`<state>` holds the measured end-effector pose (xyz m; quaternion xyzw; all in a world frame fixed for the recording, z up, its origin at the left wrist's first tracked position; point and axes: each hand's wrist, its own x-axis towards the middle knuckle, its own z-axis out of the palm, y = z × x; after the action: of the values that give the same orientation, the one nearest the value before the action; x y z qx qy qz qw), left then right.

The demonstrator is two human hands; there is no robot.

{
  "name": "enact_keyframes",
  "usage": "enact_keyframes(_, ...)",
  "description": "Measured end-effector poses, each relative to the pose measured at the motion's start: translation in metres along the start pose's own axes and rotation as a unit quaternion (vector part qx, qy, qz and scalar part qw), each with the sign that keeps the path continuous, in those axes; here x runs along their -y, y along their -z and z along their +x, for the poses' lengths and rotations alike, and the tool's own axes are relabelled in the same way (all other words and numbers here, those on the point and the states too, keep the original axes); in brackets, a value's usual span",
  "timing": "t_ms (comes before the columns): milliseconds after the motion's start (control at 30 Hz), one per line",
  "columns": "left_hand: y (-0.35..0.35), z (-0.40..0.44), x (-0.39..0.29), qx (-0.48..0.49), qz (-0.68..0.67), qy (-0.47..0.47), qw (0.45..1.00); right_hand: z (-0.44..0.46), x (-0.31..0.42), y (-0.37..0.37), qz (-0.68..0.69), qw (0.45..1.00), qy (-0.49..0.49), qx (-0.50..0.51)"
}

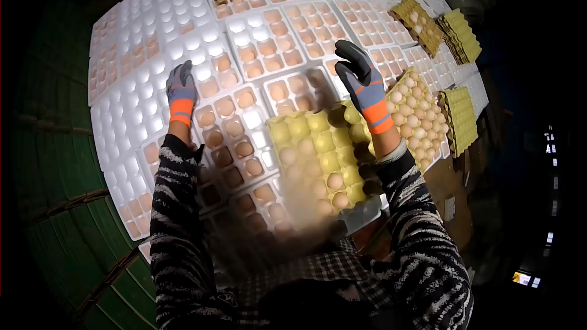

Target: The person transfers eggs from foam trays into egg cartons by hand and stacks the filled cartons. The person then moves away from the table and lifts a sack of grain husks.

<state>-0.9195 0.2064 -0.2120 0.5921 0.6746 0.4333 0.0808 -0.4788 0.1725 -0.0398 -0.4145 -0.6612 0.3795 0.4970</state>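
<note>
Eggs all over the place here, folks, most of them sitting one per pocket in white foam trays, presumably so they can't knock together. Our left hand is over the foam trays on the left; its palm is turned away, so we can't tell if that grip is released or clutching something. Our right hand is curled loosely above the trays on the other side, thumb apart from the fingers, and that grip looks released, with nothing showing in the gap. Both gloves probably help us handle shells without slipping.

Right in front of us there's a yellow egg tray lying across the foam, a few eggs at its near end, likely parked there for easy reach. The near left bit is too blurry to read. Just beyond our right wrist, a packed egg tray leans at an angle.
</note>
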Motion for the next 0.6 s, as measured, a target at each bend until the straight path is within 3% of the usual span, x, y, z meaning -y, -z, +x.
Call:
enact_keyframes(33,0.011,-0.010,-0.025,0.003,-0.115,0.011,0.993,-0.019,0.008,0.034,-0.019,0.999,-0.031,-0.021)
enact_keyframes(67,0.021,-0.025,-0.053,0.028,-0.148,0.058,0.987,-0.041,0.018,0.065,-0.090,0.994,-0.064,-0.008)
enact_keyframes(100,0.029,-0.041,-0.083,0.098,-0.244,0.113,0.958,-0.063,0.029,0.091,-0.155,0.984,-0.093,0.007)
enact_keyframes(167,0.033,-0.086,-0.136,0.224,-0.327,0.084,0.914,-0.103,0.042,0.125,-0.227,0.963,-0.086,0.114)
enact_keyframes(233,0.049,-0.129,-0.212,0.319,-0.243,-0.005,0.916,-0.127,0.075,0.134,-0.301,0.890,-0.257,0.228)
enact_keyframes(300,0.047,-0.158,-0.245,0.384,-0.140,-0.108,0.906,-0.159,0.055,0.139,-0.420,0.824,-0.256,0.280)
enact_keyframes(333,0.039,-0.167,-0.253,0.356,-0.122,-0.122,0.919,-0.174,0.045,0.136,-0.475,0.811,-0.215,0.266)
enact_keyframes(433,0.013,-0.177,-0.274,0.308,0.017,-0.153,0.939,-0.188,0.035,0.125,-0.522,0.780,-0.242,0.245)
enact_keyframes(467,0.005,-0.175,-0.280,0.297,0.075,-0.161,0.938,-0.198,0.024,0.129,-0.496,0.824,-0.188,0.200)
enact_keyframes(567,-0.007,-0.172,-0.289,0.334,0.177,-0.159,0.912,-0.209,0.026,0.149,-0.349,0.900,-0.199,0.167)
enact_keyframes(600,-0.003,-0.167,-0.295,0.357,0.195,-0.139,0.903,-0.212,0.034,0.162,-0.231,0.945,-0.196,0.123)
